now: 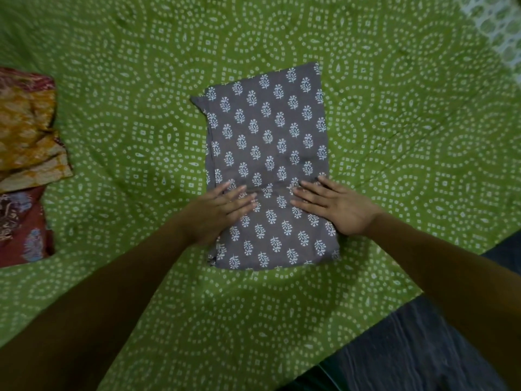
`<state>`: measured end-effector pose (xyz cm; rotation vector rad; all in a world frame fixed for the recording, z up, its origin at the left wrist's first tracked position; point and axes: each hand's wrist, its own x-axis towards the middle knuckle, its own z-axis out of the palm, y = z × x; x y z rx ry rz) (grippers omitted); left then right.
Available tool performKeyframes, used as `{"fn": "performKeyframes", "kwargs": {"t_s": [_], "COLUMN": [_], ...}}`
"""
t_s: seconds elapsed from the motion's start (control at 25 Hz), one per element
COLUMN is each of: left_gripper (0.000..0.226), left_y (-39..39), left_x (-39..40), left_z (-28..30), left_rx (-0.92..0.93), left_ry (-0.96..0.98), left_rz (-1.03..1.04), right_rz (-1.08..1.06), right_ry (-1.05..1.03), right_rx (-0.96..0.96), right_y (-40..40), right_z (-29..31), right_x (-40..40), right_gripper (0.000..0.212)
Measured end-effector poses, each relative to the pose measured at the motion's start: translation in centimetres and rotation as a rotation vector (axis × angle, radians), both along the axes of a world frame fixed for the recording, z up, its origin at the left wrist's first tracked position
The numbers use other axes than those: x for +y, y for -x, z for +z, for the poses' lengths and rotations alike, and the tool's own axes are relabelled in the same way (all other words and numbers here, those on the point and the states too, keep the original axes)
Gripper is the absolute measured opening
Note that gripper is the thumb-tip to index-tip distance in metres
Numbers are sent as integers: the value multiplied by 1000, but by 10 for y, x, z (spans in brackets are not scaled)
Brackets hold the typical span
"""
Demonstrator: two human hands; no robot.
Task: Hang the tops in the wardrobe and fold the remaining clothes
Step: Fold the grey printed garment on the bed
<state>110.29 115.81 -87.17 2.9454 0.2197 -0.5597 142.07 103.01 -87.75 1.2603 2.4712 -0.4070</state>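
Nearest the camera, two bare forearms reach forward from the bottom corners, both dark in the dim light. At the lower right a patch of dark grey ribbed fabric [417,348] lies past the edge of the bedsheet; what it belongs to cannot be told.

The left hand [218,210] lies flat on the near left part of the folded grey garment [267,153], its fingers [242,197] straight and spread, pointing up and to the right. The right hand [335,206] lies flat on the near right part, its fingers [306,193] straight as well, pointing up and to the left. Neither hand curls round the cloth; both rest palm down on it, with a gap of fabric between their fingertips.

The garment is a grey-brown cloth printed with rows of small white leafy sprigs. It is folded into a long upright rectangle in the middle of the bed, on the green bedsheet [141,122] with its white dotted rings. A small flap juts out at its far left corner, and a faint crease runs across it between the hands. What kind of garment it is cannot be told from the fold.

Farther left, a stack of other clothes [25,153] in mustard, cream and maroon prints is cut off by the frame edge.
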Motion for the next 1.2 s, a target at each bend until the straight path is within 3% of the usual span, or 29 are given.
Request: {"fn": "performKeyframes", "kwargs": {"t_s": [0.12, 0.2, 0.28, 0.32, 0.36, 0.44, 0.52, 0.6, 0.76, 0.88, 0.96, 1.0, 1.04, 1.12, 1.2], "left_gripper": [49, 43, 30, 30, 34, 40, 43, 42, 47, 37, 35, 41, 48, 62, 59], "left_y": [8, 19, 7, -5, -13, -29, -38, -31, -35, -43, -55, -65, -77, -103, -118], "left_x": [0, -20, -28, -23, -14, 6, 18, 12, -1, -2, -14, -20, -24, -27, -16], "left_z": [0, 18, 37, 43, 37, 32, 27, 20, 23, 21, 25, 29, 32, 24, -1], "left_rx": [-169, -234, -338, -314, -285, -350, -363, -321, -305, -299, -292, -304, -350, -342, -222], "left_ry": [274, 681, 1061, 1110, 1107, 1114, 999, 937, 794, 624, 252, 18, -98, -52, -3], "left_rz": [123, 569, 1290, 1530, 1612, 1710, 1752, 1747, 1695, 1726, 1748, 1634, 1448, 1042, 905], "right_rz": [-165, -487, -955, -1185, -1369, -1607, -1766, -1749, -1616, -1639, -1682, -1598, -1425, -1006, -732], "right_ry": [180, 398, 525, 522, 497, 482, 447, 365, 61, -60, -163, -277, -394, -451, -313], "right_rx": [242, 502, 927, 1093, 1145, 1090, 1056, 1104, 1196, 890, 698, 595, 489, 378, 274], "right_y": [-8, -5, 5, 7, 6, 4, 9, 19, 37, 38, 44, 50, 57, 69, 70], "right_z": [17, 34, 54, 51, 43, 26, 19, 17, 24, 17, 17, 18, 17, 6, -11], "right_x": [-8, -26, -21, -9, 7, 38, 55, 59, 67, 79, 79, 78, 77, 72, 74], "right_gripper": [82, 80, 44, 23, 10, 19, 35, 43, 28, 32, 42, 46, 47, 46, 53]}}
